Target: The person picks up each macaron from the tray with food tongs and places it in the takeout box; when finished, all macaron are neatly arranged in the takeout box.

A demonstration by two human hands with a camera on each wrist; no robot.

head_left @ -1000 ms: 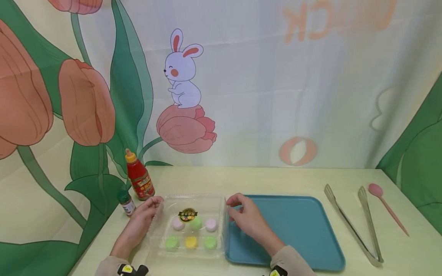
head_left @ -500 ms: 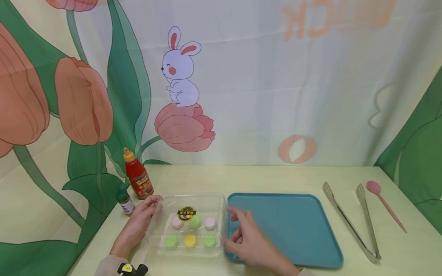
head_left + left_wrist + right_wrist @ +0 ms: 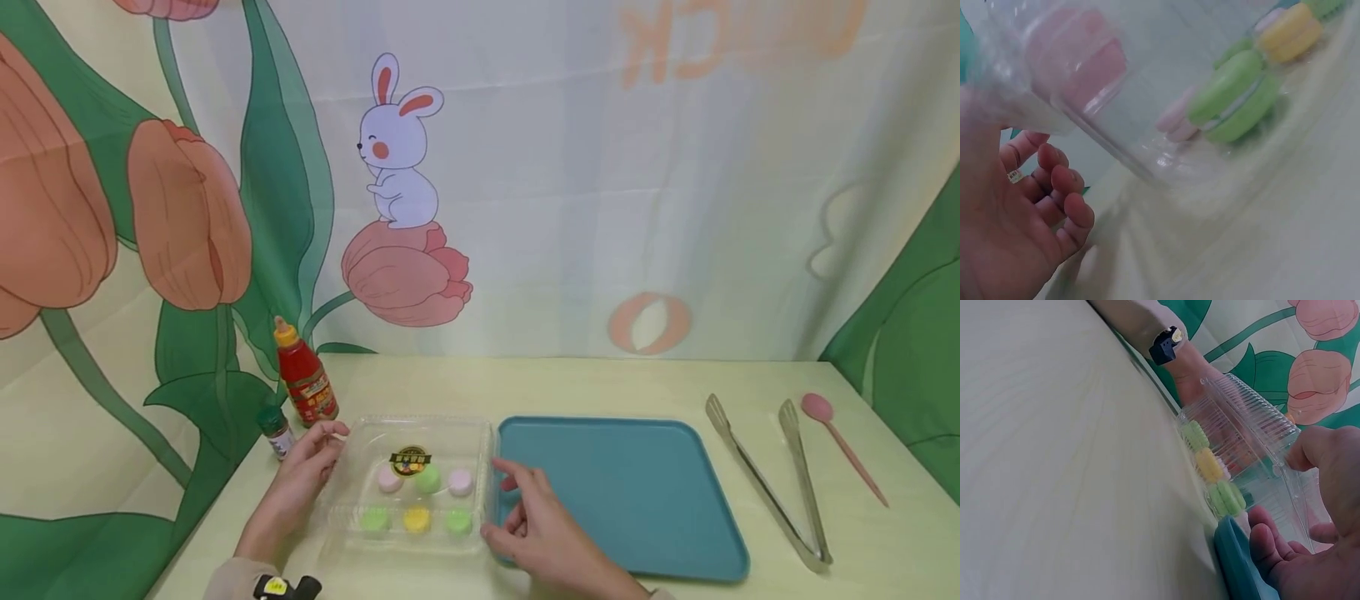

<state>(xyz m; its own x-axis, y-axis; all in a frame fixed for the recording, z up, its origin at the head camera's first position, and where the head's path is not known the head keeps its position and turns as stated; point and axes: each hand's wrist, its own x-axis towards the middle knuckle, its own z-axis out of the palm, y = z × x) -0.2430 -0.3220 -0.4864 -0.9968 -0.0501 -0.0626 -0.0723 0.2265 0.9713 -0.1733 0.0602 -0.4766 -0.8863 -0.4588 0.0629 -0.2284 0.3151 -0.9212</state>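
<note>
A clear plastic clamshell box (image 3: 420,442) stands on the table with its lid down and several green, pink and yellow macarons inside. My left hand (image 3: 300,467) holds its left rim near the back corner. In the left wrist view its fingers (image 3: 1069,181) curl loosely beside the rim, and the thumb is partly hidden behind the plastic. At the right side, my right hand (image 3: 543,525) touches the box edge, thumb at the front corner and index finger farther back. In the right wrist view the thumb (image 3: 1310,450) lies against the rim; the other fingers bend below it.
A blue tray (image 3: 622,500) lies right of the box, partly under my right hand. Farther right are metal tongs (image 3: 765,492) and a pink spoon (image 3: 843,446). Behind my left hand stand a red sauce bottle (image 3: 306,383) and a green-capped jar (image 3: 276,429).
My right hand has slid forward from the back right corner along the box's right edge, and its thumb and index finger have spread apart. The left hand has stayed at the left rim.
</note>
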